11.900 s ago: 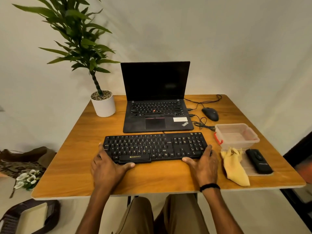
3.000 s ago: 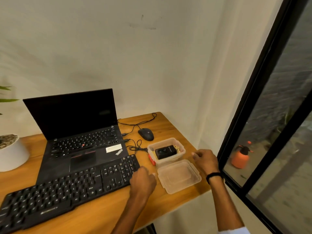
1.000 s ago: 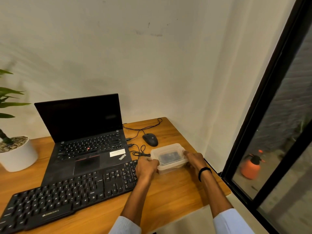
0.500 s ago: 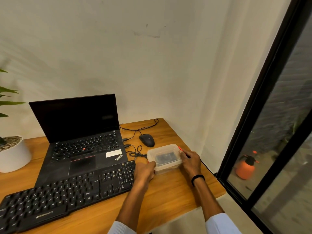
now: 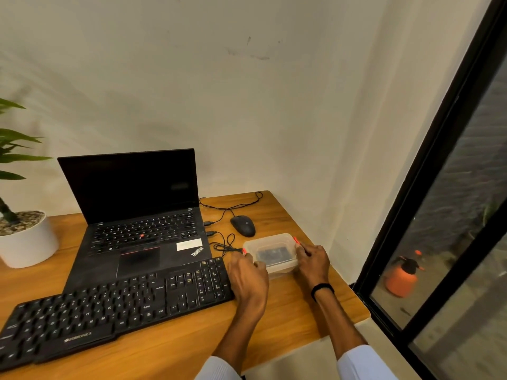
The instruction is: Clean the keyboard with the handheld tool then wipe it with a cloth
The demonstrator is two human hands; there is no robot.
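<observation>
A black keyboard (image 5: pixel 115 305) lies across the front of the wooden desk (image 5: pixel 170 341). To its right stands a clear plastic box (image 5: pixel 271 253) with its lid on and red clips at both ends. A dark handheld tool shows dimly through the lid. My left hand (image 5: pixel 248 272) presses the box's left end at the red clip. My right hand (image 5: pixel 312 259) grips the box's right end, fingers on the other red clip. No cloth is visible.
An open black laptop (image 5: pixel 137 215) stands behind the keyboard. A black mouse (image 5: pixel 242 225) and its cables lie behind the box. A white plant pot (image 5: pixel 24 239) is at the far left. The desk's right edge meets a black-framed window (image 5: pixel 428 187).
Since three seconds ago the loose lid has gone onto the box over the tool. In the last second both hands stayed at the box's ends, fingers shifting onto the red clips.
</observation>
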